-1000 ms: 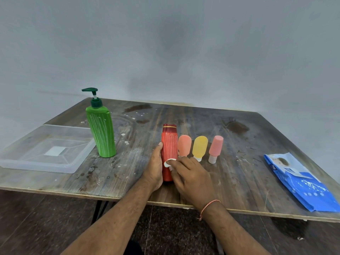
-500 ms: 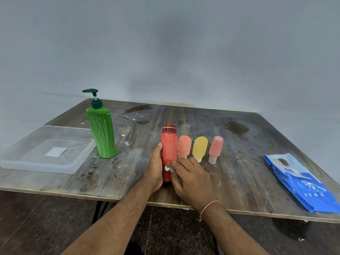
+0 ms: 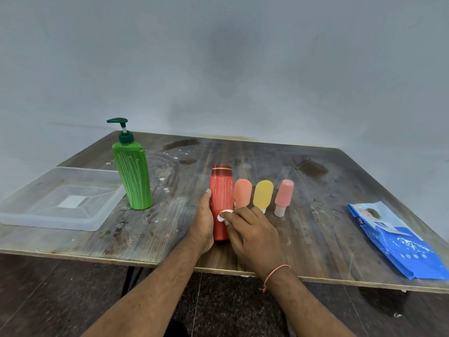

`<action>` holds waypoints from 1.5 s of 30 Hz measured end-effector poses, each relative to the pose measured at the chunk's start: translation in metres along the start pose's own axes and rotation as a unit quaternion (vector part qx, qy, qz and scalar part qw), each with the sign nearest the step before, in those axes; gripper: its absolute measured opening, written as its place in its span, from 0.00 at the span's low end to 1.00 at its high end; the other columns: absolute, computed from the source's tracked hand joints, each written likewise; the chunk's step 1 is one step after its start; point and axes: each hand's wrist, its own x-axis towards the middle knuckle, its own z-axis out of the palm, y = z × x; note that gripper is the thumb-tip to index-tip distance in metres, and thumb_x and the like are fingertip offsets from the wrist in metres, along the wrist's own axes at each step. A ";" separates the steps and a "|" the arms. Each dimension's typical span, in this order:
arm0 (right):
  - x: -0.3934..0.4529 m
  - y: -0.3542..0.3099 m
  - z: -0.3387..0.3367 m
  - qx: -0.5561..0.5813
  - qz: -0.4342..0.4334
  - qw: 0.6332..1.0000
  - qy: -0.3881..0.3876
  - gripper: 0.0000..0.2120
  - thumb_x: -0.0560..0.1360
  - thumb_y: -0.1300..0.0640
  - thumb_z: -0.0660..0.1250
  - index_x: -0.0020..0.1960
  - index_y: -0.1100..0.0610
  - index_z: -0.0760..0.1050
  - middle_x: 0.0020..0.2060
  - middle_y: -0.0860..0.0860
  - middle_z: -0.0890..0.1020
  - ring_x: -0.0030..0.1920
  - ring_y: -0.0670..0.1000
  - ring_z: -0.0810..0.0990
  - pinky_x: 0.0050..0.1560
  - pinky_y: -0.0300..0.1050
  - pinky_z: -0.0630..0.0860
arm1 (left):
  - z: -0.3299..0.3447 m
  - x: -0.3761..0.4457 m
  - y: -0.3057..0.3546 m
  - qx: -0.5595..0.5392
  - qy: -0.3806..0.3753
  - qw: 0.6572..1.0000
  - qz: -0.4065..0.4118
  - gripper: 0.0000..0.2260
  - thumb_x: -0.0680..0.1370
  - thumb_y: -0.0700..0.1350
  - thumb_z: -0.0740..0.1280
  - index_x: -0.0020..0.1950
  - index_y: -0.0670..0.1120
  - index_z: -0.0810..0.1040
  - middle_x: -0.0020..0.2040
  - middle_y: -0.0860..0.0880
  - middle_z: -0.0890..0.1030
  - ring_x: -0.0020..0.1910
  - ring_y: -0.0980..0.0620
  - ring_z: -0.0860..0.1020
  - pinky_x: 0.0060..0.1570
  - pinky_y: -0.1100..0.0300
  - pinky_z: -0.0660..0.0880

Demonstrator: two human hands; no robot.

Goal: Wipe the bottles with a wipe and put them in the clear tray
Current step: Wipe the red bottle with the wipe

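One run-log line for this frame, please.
left hand holds red bottle | right hand presses white wipe on it | clear tray holds nothing

— What does the person wear?
— Both forearms are bare, with no sleeves in view. A thin orange-pink thread band (image 3: pixel 275 274) circles the wrist of the right hand (image 3: pixel 252 235).
— And the left hand (image 3: pixel 202 223)?
— It wears nothing.

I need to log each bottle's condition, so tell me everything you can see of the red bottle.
The red bottle stands upright near the table's front edge, leftmost in the row of small bottles. Glossy red, seemingly plastic, pale vertical streaks, gold-banded cap. The left hand grips its side; the right hand presses a small white pad against it.
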 end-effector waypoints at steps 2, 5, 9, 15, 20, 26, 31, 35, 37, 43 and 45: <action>0.000 -0.001 -0.001 0.009 0.002 1.000 0.008 0.10 0.81 0.55 0.70 0.60 0.49 0.85 0.53 0.44 0.84 0.49 0.50 0.77 0.49 0.42 0.76 | 0.000 0.000 0.000 0.014 0.006 1.000 -0.001 0.30 0.85 0.65 0.50 0.65 0.44 0.81 0.56 0.39 0.86 0.51 0.44 0.86 0.49 0.50 0.83; 0.000 -0.002 0.000 0.004 0.028 0.999 0.034 0.08 0.80 0.55 0.70 0.57 0.50 0.86 0.50 0.44 0.84 0.47 0.50 0.76 0.48 0.43 0.76 | 0.000 0.000 0.000 0.020 0.008 1.000 0.002 0.29 0.85 0.64 0.50 0.65 0.45 0.81 0.57 0.39 0.86 0.52 0.44 0.86 0.49 0.51 0.83; 0.000 0.001 0.000 0.014 0.031 0.999 0.033 0.10 0.82 0.55 0.70 0.62 0.50 0.85 0.54 0.44 0.84 0.49 0.49 0.77 0.49 0.42 0.76 | 0.001 -0.001 0.000 0.011 0.018 1.000 -0.001 0.29 0.86 0.63 0.49 0.63 0.45 0.81 0.53 0.41 0.87 0.50 0.46 0.86 0.49 0.50 0.82; 0.000 -0.002 0.001 0.005 0.039 0.998 0.039 0.07 0.80 0.55 0.70 0.55 0.50 0.85 0.47 0.44 0.83 0.46 0.50 0.75 0.45 0.45 0.76 | -0.001 0.000 0.002 0.010 0.033 0.999 0.005 0.32 0.86 0.63 0.49 0.62 0.42 0.83 0.58 0.36 0.85 0.53 0.42 0.85 0.55 0.47 0.81; 0.000 0.000 0.001 0.021 0.026 0.999 0.028 0.10 0.82 0.55 0.70 0.61 0.50 0.85 0.53 0.44 0.85 0.48 0.49 0.77 0.49 0.41 0.75 | -0.001 0.000 0.001 0.003 0.047 0.999 0.003 0.33 0.84 0.66 0.49 0.67 0.42 0.80 0.59 0.35 0.84 0.56 0.40 0.84 0.56 0.45 0.81; 0.001 0.002 -0.002 0.020 0.069 0.997 0.036 0.08 0.81 0.54 0.68 0.57 0.50 0.85 0.48 0.44 0.83 0.47 0.47 0.74 0.45 0.42 0.74 | 0.001 -0.003 0.003 0.004 0.043 0.999 0.013 0.33 0.86 0.63 0.49 0.63 0.40 0.82 0.53 0.37 0.86 0.51 0.42 0.84 0.57 0.45 0.81; 0.001 0.000 -0.002 0.046 0.044 0.998 0.025 0.09 0.81 0.55 0.69 0.58 0.50 0.85 0.51 0.43 0.85 0.48 0.47 0.76 0.49 0.39 0.72 | -0.001 -0.003 0.004 -0.003 0.050 0.999 0.004 0.33 0.85 0.65 0.50 0.67 0.41 0.80 0.58 0.36 0.85 0.54 0.41 0.84 0.55 0.44 0.80; 0.001 0.001 -0.003 0.051 0.069 0.996 0.033 0.07 0.80 0.55 0.69 0.55 0.50 0.85 0.48 0.44 0.84 0.47 0.46 0.75 0.49 0.40 0.73 | 0.000 -0.003 0.003 0.000 0.048 0.999 0.010 0.32 0.85 0.64 0.50 0.66 0.40 0.80 0.56 0.36 0.85 0.54 0.40 0.84 0.58 0.43 0.80; 0.002 0.002 -0.004 0.061 0.086 0.994 0.032 0.09 0.81 0.56 0.69 0.59 0.50 0.84 0.51 0.44 0.84 0.49 0.46 0.77 0.50 0.38 0.74 | 0.000 -0.003 0.004 -0.003 0.048 0.999 0.010 0.31 0.85 0.64 0.50 0.65 0.41 0.81 0.56 0.36 0.85 0.53 0.41 0.84 0.58 0.44 0.81; 0.001 0.001 -0.006 0.087 0.068 0.993 0.039 0.08 0.80 0.55 0.70 0.57 0.50 0.86 0.50 0.43 0.85 0.47 0.46 0.76 0.49 0.41 0.75 | -0.001 -0.003 0.003 0.002 0.042 0.999 0.006 0.31 0.85 0.64 0.50 0.66 0.41 0.80 0.56 0.37 0.85 0.53 0.41 0.85 0.55 0.45 0.80; 0.002 0.002 -0.005 0.073 0.075 0.993 0.047 0.08 0.80 0.56 0.70 0.56 0.50 0.85 0.49 0.43 0.84 0.46 0.45 0.75 0.48 0.41 0.74 | -0.001 -0.004 0.003 0.010 0.041 0.999 0.007 0.30 0.85 0.63 0.50 0.66 0.43 0.81 0.57 0.37 0.85 0.55 0.41 0.85 0.56 0.45 0.80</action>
